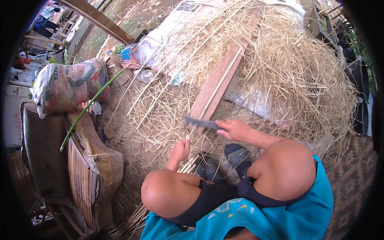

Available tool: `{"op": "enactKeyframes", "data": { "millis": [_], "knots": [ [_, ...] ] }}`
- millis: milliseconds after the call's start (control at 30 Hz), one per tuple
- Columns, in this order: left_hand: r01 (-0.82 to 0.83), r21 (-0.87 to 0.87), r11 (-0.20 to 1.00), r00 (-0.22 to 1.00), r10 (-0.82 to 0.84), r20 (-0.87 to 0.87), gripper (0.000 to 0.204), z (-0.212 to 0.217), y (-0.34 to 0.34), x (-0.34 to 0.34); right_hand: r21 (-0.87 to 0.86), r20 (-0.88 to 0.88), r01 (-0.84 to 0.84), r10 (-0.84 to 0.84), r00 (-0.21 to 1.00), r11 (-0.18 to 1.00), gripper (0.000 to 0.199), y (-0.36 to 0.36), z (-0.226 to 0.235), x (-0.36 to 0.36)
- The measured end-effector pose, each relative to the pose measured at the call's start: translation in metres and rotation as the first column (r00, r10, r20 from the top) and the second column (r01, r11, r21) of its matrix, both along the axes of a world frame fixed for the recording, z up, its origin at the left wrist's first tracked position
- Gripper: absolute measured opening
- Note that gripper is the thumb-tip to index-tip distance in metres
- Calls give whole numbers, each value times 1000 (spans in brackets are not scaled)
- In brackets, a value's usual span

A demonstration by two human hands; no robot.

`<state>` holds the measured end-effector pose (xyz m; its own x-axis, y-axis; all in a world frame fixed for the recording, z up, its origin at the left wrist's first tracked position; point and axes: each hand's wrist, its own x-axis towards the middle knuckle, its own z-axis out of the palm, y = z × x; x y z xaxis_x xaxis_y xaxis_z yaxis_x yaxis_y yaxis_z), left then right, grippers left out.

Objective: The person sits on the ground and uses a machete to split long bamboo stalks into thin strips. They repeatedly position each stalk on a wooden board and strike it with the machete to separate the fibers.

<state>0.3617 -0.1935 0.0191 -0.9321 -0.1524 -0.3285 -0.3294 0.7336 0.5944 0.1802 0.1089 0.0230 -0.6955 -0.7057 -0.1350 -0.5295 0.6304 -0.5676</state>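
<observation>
In front of my knees, my left hand (182,149) is closed around the near end of a thin pale bamboo strip (219,89). The strip runs away from me along a long brown wooden board (218,82) that lies among the shavings. My right hand (235,130) grips the handle of a dark-bladed knife (200,122). Its blade points left and crosses over the strip, just beyond my left hand, near the board's close end. Whether the edge touches the strip I cannot tell.
Pale curled shavings (296,76) heap over a whitish sheet (158,40) ahead and to the right. A stuffed printed sack (72,84) rests at the left on a worn wooden seat (106,160), with a green stalk (92,102) across it. Woven matting (354,180) lies at the right.
</observation>
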Motion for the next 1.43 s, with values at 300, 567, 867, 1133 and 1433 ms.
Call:
{"op": "enactKeyframes", "data": {
  "millis": [300,567,867,1133,1433],
  "knots": [
    [-52,89,995,972,30,231,53,17,-33,36,101,169,394,-406,898,914,45,32,-7,-81],
    [-91,8,996,981,91,-174,52,15,-59,86,154,-35,590,-593,805,792,39,94,11,-146],
    [-444,315,839,822,241,515,49,39,-81,89,-26,-33,444,-445,895,896,47,52,-20,-63],
    [-384,329,863,853,194,484,48,37,-79,89,141,-108,575,-565,818,806,47,84,12,-120],
    [-101,-2,995,993,101,68,48,-45,-77,100,27,-43,407,-406,913,913,50,61,20,-68]
  ]
}}
